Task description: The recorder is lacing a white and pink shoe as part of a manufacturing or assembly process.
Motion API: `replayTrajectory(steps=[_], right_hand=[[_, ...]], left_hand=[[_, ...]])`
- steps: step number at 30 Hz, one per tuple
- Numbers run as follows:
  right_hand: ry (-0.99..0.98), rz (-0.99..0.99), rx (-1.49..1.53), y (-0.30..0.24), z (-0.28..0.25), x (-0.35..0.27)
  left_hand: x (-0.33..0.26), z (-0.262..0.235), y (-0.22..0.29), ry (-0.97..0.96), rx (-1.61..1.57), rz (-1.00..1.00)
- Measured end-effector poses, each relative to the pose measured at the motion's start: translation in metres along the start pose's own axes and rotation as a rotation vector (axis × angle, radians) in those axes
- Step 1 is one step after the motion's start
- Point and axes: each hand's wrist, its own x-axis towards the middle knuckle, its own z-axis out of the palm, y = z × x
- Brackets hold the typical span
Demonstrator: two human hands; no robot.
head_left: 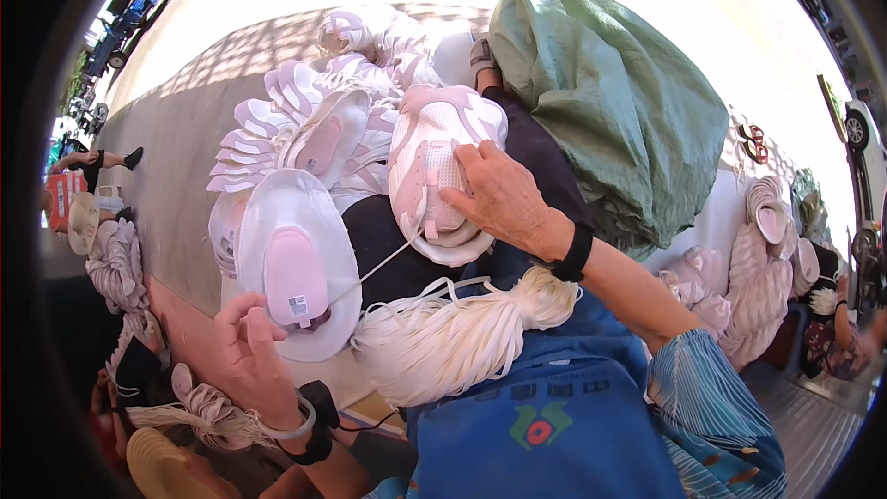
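A pink and white shoe upper (436, 157) lies before me, its pink tongue towards me. My right hand (504, 194) grips it, thumb and fingers pressed on the tongue and side. From its near end a thin white shoelace (388, 259) stretches taut down to the left, towards my left hand (254, 351). The left fingers are curled together at the lace's line; its end blends into the white behind. Beside that hand stands another shoe upper (346, 300), showing a pink insole with a small printed label. A thick bundle of white laces (453, 342) rests on my lap over a blue apron (545, 434).
Stacked shoe uppers (263, 134) fan out beyond, at the left. A large green cloth-covered bulk (610, 102) stands at the right, with a gloved hand (481, 57) next to it. More uppers (753, 286) are piled far right. A straw hat (166, 462) shows at lower left.
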Motion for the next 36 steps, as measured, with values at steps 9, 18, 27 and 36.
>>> replayTrajectory(steps=[9,18,27,36], right_hand=[[-0.211,0.275,0.106,0.02,-0.015,-0.02],[-0.11,0.316,0.559,0.073,0.015,-0.022],[-0.31,0.474,1.077,0.087,-0.004,-0.019],[-0.191,0.249,0.875,0.076,-0.001,-0.029]], left_hand=[[0.035,0.157,0.036,-0.669,0.185,0.381],[0.036,0.188,0.042,-0.74,0.436,0.522],[0.033,0.18,0.015,-0.673,0.248,0.339],[0.028,0.16,-0.013,-0.641,-0.12,0.085]])
